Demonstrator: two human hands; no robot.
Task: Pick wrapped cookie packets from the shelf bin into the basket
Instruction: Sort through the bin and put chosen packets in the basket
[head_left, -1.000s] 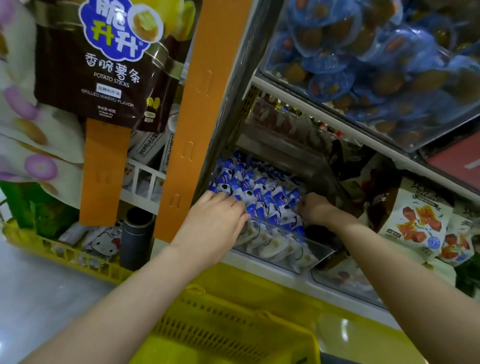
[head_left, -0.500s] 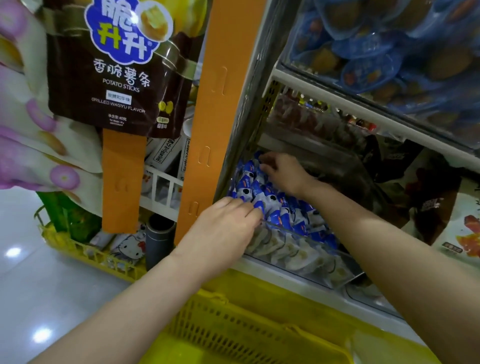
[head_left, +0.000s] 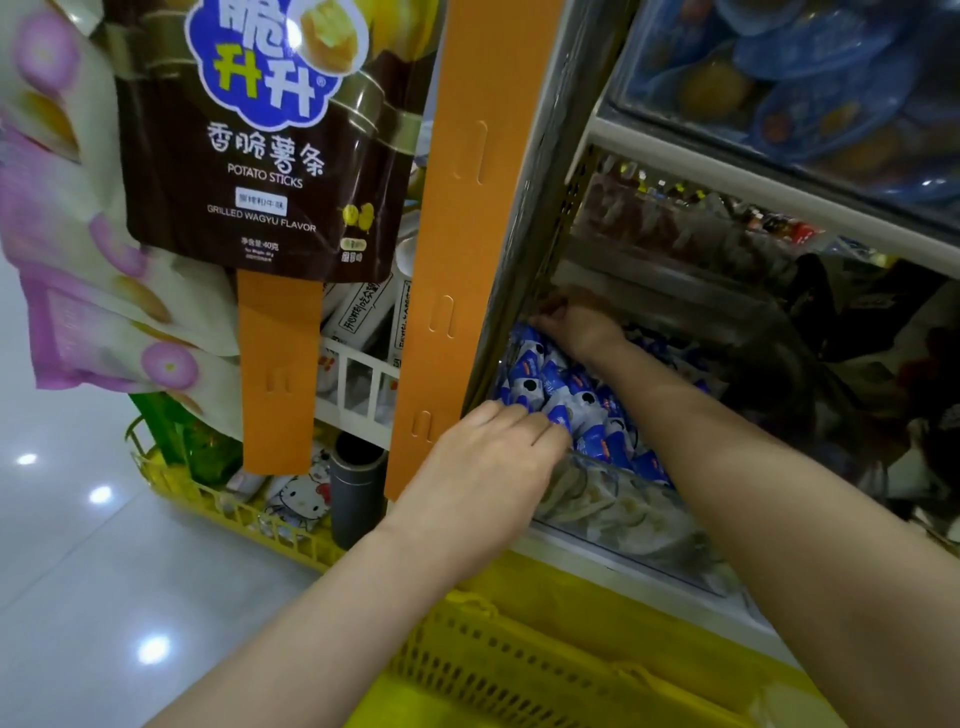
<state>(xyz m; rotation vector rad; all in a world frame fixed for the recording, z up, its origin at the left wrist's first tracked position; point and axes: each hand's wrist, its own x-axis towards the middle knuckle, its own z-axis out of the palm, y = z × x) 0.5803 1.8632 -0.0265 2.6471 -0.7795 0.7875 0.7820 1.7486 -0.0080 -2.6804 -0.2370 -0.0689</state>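
Note:
Small blue-and-white wrapped cookie packets (head_left: 569, 389) fill a clear shelf bin (head_left: 628, 530) on the lower shelf. My left hand (head_left: 485, 467) lies at the bin's front left corner, with its fairly straight fingers touching the nearest packets. My right hand (head_left: 579, 325) reaches over the pile into the dark back left corner. Its fingers bend downward there, and their tips are hidden, so any hold on a packet cannot be made out. The yellow plastic basket (head_left: 519, 670) sits directly below the shelf edge, under both forearms.
An orange hanging strip (head_left: 467, 234) and the shelf upright border the bin on the left. A brown potato-stick bag (head_left: 270, 135) hangs at top left. A bin of blue-wrapped snacks (head_left: 810, 78) sits on the shelf above, and dark snack bags (head_left: 857, 322) lie to the right.
My right hand has moved from the bin's right side across the pile to its back left corner. My left hand has stayed at the front left corner, on the packets.

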